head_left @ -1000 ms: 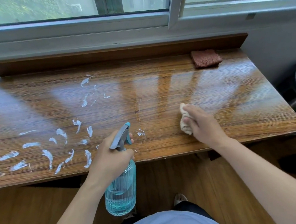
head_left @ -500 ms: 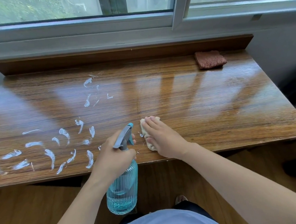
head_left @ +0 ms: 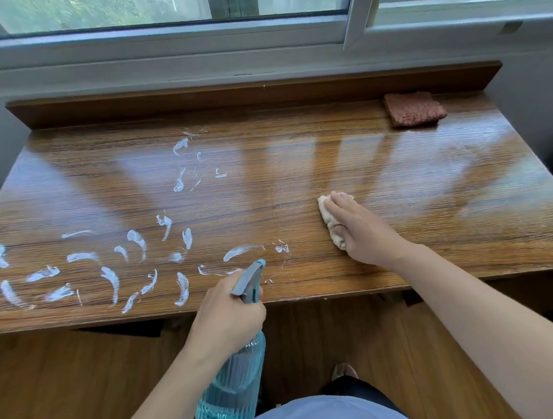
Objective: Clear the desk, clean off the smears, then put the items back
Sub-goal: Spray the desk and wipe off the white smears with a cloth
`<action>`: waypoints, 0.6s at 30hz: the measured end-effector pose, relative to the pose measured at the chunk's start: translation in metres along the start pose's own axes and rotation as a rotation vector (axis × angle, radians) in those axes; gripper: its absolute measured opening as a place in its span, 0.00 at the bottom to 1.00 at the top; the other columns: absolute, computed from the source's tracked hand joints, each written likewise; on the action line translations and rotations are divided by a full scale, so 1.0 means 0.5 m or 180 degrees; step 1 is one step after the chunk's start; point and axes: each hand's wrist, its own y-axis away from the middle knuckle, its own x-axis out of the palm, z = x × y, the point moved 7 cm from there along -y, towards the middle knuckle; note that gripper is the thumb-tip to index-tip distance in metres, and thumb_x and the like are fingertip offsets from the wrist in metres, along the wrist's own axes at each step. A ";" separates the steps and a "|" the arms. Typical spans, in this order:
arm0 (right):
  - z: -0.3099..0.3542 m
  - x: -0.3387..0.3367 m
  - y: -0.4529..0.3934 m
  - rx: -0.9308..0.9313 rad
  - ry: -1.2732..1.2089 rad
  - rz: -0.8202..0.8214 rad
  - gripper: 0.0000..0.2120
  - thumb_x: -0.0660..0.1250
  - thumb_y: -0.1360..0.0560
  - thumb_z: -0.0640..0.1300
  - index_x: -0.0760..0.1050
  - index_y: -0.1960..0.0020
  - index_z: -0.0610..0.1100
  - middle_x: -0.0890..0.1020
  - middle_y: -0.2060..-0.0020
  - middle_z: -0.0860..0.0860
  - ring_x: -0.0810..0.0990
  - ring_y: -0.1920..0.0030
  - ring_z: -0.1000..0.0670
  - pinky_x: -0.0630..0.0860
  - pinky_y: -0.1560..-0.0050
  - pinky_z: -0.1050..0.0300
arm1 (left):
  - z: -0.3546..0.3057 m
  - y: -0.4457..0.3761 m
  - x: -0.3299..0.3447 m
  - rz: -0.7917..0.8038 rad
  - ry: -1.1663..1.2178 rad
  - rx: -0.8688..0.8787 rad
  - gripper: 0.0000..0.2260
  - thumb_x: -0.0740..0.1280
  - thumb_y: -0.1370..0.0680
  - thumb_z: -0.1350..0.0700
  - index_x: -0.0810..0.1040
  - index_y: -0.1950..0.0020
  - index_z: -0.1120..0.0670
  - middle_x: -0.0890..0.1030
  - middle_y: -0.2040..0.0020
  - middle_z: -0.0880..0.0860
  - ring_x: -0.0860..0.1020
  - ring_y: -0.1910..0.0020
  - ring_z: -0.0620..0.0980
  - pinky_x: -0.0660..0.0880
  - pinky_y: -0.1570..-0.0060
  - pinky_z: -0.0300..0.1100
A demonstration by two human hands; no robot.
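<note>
Half a second ago the right hand (head_left: 360,228) was just beside the spray bottle, and now it has slid the cloth (head_left: 330,222) back toward the right, so it sits well apart from the bottle. That hand lies flat on top of the small cream cloth, with the fingers out straight, pressing it onto the desk (head_left: 299,181). Part of the cloth peeks out at the fingertips and by the thumb. The left hand (head_left: 225,317) has its fingers curled round the neck of the spray bottle (head_left: 230,389), just under the grey sprayer head with its little blue tip. The bottle is see-through blue with ridges, has blue water low down inside, and hangs in the air in front of the desk's near edge. It has no words or label that I can read. White smears (head_left: 109,276) cover the left half of the brown wooden desk, most of them close to the front, with a few more further back near the middle. The right half looks shiny. A folded reddish-brown cloth (head_left: 414,113) lies in the far right corner, close to the raised back board. A window (head_left: 169,7) with grey frames is behind the desk. The floor below is wood too.
</note>
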 end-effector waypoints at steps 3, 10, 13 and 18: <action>-0.010 0.005 0.001 0.0016 -0.0134 0.0020 0.29 0.57 0.14 0.41 0.50 0.17 0.44 0.49 0.17 0.48 0.42 0.18 0.50 0.38 0.26 0.66 | -0.003 0.006 -0.002 -0.0064 0.0007 0.0076 0.07 0.67 0.24 0.62 0.75 0.54 0.49 0.79 0.61 0.51 0.80 0.61 0.50 0.76 0.65 0.48; -0.012 0.010 -0.001 -0.0074 -0.0186 0.0087 0.29 0.57 0.14 0.44 0.49 0.16 0.45 0.48 0.17 0.50 0.41 0.18 0.52 0.38 0.24 0.65 | -0.009 0.009 -0.009 -0.0047 0.0193 0.0090 0.08 0.67 0.24 0.63 0.76 0.51 0.50 0.79 0.61 0.51 0.77 0.66 0.49 0.73 0.69 0.43; 0.012 0.019 -0.016 -0.0210 -0.0021 0.0095 0.29 0.55 0.13 0.46 0.47 0.16 0.44 0.46 0.17 0.48 0.39 0.19 0.54 0.34 0.26 0.69 | -0.014 0.015 -0.027 -0.0092 0.0335 0.0117 0.12 0.66 0.25 0.65 0.77 0.50 0.48 0.77 0.62 0.50 0.72 0.68 0.47 0.69 0.69 0.40; 0.075 0.029 -0.078 -0.0275 0.0307 0.0048 0.30 0.49 0.13 0.50 0.42 0.17 0.38 0.43 0.17 0.43 0.37 0.18 0.49 0.25 0.32 0.71 | -0.010 0.018 -0.062 -0.0196 0.0475 0.0182 0.13 0.67 0.25 0.66 0.77 0.49 0.47 0.77 0.60 0.51 0.72 0.68 0.47 0.69 0.69 0.41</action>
